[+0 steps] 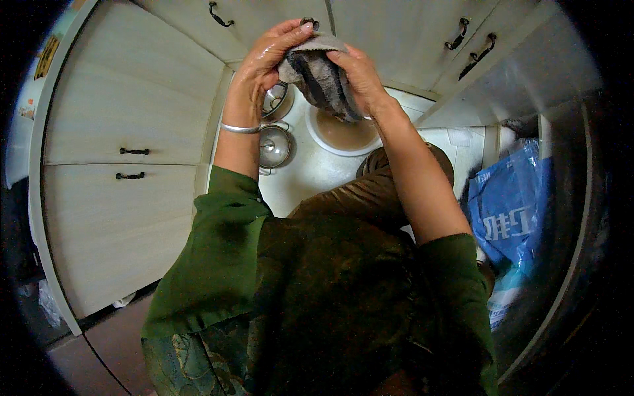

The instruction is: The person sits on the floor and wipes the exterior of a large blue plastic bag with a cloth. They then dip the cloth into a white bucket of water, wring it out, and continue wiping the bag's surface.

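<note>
A grey cloth with dark stripes [320, 76] hangs bunched between my two hands, in front of the pale cabinet doors. My left hand [265, 58], wet and with its fingers bent, holds the cloth's left and upper part. Its fingertips are at a dark cabinet handle [310, 24]; whether they grip it I cannot tell. My right hand [358, 74] is closed on the cloth's right side, the thumb lying over the fabric. Below the cloth stands a white basin [318, 137] of murky brown water, partly hidden by the cloth and my right wrist.
Two lidded metal pots, one [275, 146] nearer and one [277, 102] farther, stand on the pale floor [297, 175] left of the basin. Cabinets [125, 86] with dark handles line the left and far sides. A blue plastic bag [508, 198] is at the right.
</note>
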